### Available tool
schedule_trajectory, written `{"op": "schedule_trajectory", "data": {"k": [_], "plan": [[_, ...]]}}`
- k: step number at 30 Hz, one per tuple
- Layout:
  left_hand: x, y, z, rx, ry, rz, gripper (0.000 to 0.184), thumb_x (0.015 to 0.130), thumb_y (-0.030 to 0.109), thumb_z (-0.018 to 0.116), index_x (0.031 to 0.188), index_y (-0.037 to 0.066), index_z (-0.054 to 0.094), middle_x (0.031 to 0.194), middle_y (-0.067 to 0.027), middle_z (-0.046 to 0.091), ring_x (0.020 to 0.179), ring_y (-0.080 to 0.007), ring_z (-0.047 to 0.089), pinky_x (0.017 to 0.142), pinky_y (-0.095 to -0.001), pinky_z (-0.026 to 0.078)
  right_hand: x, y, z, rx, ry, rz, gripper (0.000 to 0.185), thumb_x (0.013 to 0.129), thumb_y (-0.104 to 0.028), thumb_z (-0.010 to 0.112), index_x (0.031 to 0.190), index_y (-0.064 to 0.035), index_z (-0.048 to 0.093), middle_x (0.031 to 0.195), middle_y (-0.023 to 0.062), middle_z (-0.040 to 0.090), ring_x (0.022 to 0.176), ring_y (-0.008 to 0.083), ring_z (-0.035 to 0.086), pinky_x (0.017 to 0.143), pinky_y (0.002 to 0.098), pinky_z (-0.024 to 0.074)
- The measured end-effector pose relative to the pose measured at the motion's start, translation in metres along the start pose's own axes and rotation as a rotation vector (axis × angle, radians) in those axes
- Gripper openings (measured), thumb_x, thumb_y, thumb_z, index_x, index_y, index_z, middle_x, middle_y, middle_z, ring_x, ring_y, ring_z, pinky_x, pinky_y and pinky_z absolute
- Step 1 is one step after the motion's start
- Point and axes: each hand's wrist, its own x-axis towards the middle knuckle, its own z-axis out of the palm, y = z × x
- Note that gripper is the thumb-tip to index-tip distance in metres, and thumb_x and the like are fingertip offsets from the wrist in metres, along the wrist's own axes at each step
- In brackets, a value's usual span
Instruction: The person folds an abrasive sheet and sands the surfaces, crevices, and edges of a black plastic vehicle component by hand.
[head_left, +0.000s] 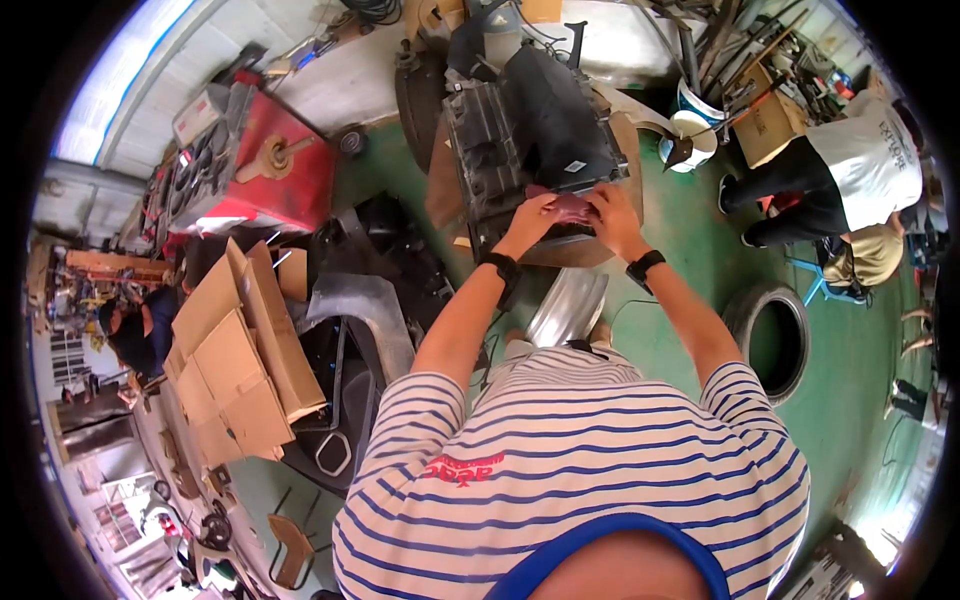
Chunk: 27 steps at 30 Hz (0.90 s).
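Observation:
Both arms reach forward to a piece of maroon cloth (572, 209), bunched at the near edge of a black plastic housing (562, 110). My left hand (531, 221) grips the cloth's left side, its fingers curled in. On the opposite side my right hand (614, 216) pinches the cloth between thumb and fingers. Ribbed, dusty black casing (480, 130) makes up the left part of the housing. Beneath it lies a brown board (631, 150). A shiny curved metal sheet (568, 308) sits closer to my body, below the hands.
Left of me are a red cabinet (290, 165), flattened cardboard (235, 385) and a grey fender-like panel (365, 305). A tire (768, 340) lies on the green floor at right. Beyond it, a person in a white shirt (868, 150) bends over near a white bucket (697, 135).

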Motion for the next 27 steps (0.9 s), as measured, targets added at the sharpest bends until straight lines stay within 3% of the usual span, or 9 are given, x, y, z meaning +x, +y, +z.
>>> {"op": "schedule_trajectory", "data": {"k": [2,3,7,12,18,20,22,25,27], "plan": [[0.006,0.002,0.008,0.199,0.320,0.499,0.036,0.091,0.014,0.061,0.124,0.001,0.056,0.094,-0.0082,0.065,0.078,-0.0176,0.062,0.070,-0.0281,0.052,0.013,0.008,-0.007,-0.009,0.034,0.078,0.029,0.078,-0.005,0.062,0.107,-0.0086,0.060,0.111,0.0152,0.060,0.100,0.0358,0.059,0.086,0.0428,0.0474],[0.004,0.020,0.005,0.202,0.251,0.411,0.041,0.090,0.011,0.060,0.130,0.001,0.051,0.110,-0.0121,0.063,0.096,-0.0209,0.062,0.083,-0.0310,0.051,0.020,0.012,-0.009,-0.006,0.064,0.148,0.029,0.076,-0.003,0.063,0.105,-0.0079,0.059,0.111,0.0148,0.060,0.099,0.0354,0.059,0.084,0.0426,0.0482],[0.009,0.050,-0.008,0.052,0.198,0.351,0.050,0.091,0.007,0.056,0.139,0.006,0.044,0.130,-0.0137,0.055,0.125,-0.0221,0.049,0.099,-0.0327,0.040,0.071,0.004,0.004,0.120,0.252,0.243,0.031,0.075,0.002,0.060,0.104,-0.0068,0.058,0.108,0.0157,0.060,0.087,0.0359,0.062,0.074,0.0414,0.0524],[0.021,0.014,-0.008,0.000,0.168,0.271,0.050,0.088,0.008,0.056,0.137,0.006,0.046,0.131,-0.0169,0.055,0.123,-0.0289,0.051,0.098,-0.0346,0.041,0.047,0.016,0.068,0.103,0.339,0.443,0.028,0.075,0.000,0.061,0.102,-0.0080,0.057,0.098,0.0140,0.063,0.084,0.0372,0.063,0.072,0.0431,0.0521],[0.023,-0.026,-0.001,0.482,0.099,0.284,0.049,0.082,0.011,0.053,0.131,0.008,0.051,0.114,-0.0232,0.061,0.107,-0.0422,0.054,0.093,-0.0453,0.043,0.018,0.039,0.113,0.050,0.126,0.651,0.024,0.076,-0.014,0.062,0.099,-0.0159,0.059,0.090,0.0115,0.066,0.079,0.0340,0.066,0.064,0.0440,0.0525],[0.023,-0.027,0.004,0.687,0.120,0.396,0.042,0.082,0.014,0.057,0.123,0.006,0.056,0.101,-0.0224,0.064,0.097,-0.0396,0.058,0.087,-0.0463,0.046,0.025,0.026,0.100,-0.164,-0.068,0.788,0.026,0.076,-0.022,0.063,0.101,-0.0183,0.060,0.090,0.0107,0.067,0.082,0.0336,0.066,0.065,0.0449,0.0524],[0.027,-0.031,0.011,0.815,0.268,0.548,0.034,0.081,0.018,0.060,0.112,0.006,0.062,0.088,-0.0183,0.065,0.089,-0.0369,0.061,0.088,-0.0484,0.047,0.032,0.010,0.077,-0.056,-0.026,0.663,0.031,0.074,-0.022,0.062,0.104,-0.0146,0.059,0.097,0.0123,0.067,0.087,0.0347,0.065,0.071,0.0468,0.0521],[0.017,0.007,0.006,0.777,0.110,0.385,0.023,0.082,0.020,0.059,0.099,0.006,0.065,0.085,-0.0178,0.064,0.085,-0.0360,0.061,0.076,-0.0461,0.049,0.030,0.001,0.058,-0.041,-0.200,0.683,0.033,0.073,-0.020,0.062,0.104,-0.0131,0.058,0.096,0.0158,0.066,0.087,0.0370,0.064,0.071,0.0486,0.0509],[-0.005,0.017,0.004,0.658,0.219,0.466,0.022,0.084,0.020,0.059,0.097,0.003,0.061,0.089,-0.0181,0.062,0.086,-0.0367,0.059,0.074,-0.0457,0.048,0.020,-0.015,0.034,-0.046,-0.185,0.625,0.032,0.073,-0.019,0.061,0.104,-0.0121,0.057,0.094,0.0157,0.065,0.086,0.0372,0.063,0.071,0.0483,0.0506]]}}
